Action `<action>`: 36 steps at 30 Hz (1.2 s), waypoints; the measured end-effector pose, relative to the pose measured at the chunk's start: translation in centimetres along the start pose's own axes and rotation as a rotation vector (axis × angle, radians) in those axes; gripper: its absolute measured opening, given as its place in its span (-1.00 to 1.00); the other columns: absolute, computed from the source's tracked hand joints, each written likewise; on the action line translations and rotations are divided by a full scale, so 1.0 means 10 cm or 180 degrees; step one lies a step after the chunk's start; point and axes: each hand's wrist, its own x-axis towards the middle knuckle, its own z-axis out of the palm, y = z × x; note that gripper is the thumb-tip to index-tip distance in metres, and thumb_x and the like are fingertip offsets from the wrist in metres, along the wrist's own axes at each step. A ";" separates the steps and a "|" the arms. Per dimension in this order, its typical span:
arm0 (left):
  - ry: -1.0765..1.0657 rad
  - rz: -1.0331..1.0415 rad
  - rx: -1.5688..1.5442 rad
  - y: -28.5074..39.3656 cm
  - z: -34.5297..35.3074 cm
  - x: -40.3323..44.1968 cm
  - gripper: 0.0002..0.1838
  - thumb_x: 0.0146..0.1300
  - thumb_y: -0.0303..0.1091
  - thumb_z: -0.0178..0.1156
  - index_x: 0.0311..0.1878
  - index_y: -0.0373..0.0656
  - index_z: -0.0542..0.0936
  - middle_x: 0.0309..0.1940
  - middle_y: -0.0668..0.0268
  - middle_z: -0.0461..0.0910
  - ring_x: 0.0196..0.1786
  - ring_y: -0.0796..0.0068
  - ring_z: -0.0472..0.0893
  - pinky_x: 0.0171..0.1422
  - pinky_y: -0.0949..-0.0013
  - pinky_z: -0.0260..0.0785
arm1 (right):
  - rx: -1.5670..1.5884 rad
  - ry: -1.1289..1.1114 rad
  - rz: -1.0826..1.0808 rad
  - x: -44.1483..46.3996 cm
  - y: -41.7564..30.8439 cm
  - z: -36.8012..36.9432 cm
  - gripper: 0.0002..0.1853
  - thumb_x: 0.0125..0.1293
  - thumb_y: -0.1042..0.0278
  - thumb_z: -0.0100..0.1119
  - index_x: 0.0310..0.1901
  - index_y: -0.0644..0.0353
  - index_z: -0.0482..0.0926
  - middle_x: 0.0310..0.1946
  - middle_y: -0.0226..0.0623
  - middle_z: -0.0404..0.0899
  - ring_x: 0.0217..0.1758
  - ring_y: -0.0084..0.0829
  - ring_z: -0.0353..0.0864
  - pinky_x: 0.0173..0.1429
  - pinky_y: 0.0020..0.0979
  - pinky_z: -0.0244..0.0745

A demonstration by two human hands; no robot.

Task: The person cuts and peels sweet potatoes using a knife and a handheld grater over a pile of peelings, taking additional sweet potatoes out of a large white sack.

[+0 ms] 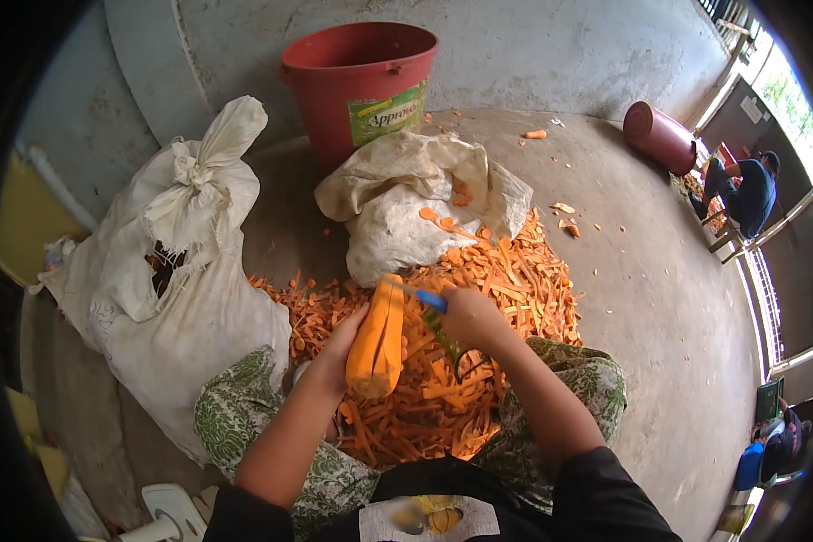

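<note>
A large peeled carrot (376, 348) with lengthwise cuts is held upright in my left hand (341, 348), its thick end toward me. My right hand (471, 318) is closed round the blue handle of a knife (431, 300), whose blade reaches left to the carrot's upper end. Below and around both hands lies a wide heap of orange carrot peelings and strips (434, 402), spread between my legs in green patterned cloth. Just beyond the heap sits a crumpled off-white sack (393, 221) with some carrot pieces on it.
A tied, full white sack (185, 312) stands at the left. Behind is a red tub (361, 99) by the wall. A maroon barrel (659, 137) lies on its side at the right, near a seated person (752, 194). Carrot scraps dot the floor.
</note>
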 end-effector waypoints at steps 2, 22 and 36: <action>0.0048 -0.0016 -0.0022 0.01 -0.03 0.03 -0.50 0.35 0.04 -0.29 0.02 -0.22 0.35 -0.39 0.05 0.52 -0.40 0.18 0.57 -0.35 0.23 0.49 | -0.0134 -0.0158 -0.0303 -0.09 -0.07 0.03 -0.80 0.11 0.34 -0.03 -0.32 0.26 0.52 -0.46 -0.05 0.56 -0.32 -0.06 0.57 -0.19 -0.14 0.44; 0.0373 -0.0472 0.0091 -0.06 0.06 0.09 -0.53 0.36 -0.03 -0.28 0.01 -0.28 0.35 -0.38 0.00 0.51 -0.41 0.18 0.58 -0.34 0.22 0.51 | -0.0344 -0.0489 -0.0274 -0.20 0.11 0.06 -0.79 0.11 0.32 0.00 -0.33 0.26 0.55 -0.46 -0.06 0.57 -0.35 -0.09 0.58 -0.22 -0.18 0.47; 0.0253 0.0061 0.0363 -0.08 0.06 0.09 -0.57 0.33 -0.10 -0.25 -0.03 -0.30 0.36 -0.39 0.03 0.51 -0.42 0.19 0.58 -0.35 0.20 0.51 | -0.0287 -0.0844 -0.0417 -0.33 0.06 0.03 -0.82 0.12 0.32 0.00 -0.35 0.24 0.53 -0.48 -0.07 0.55 -0.33 -0.06 0.55 -0.19 -0.14 0.41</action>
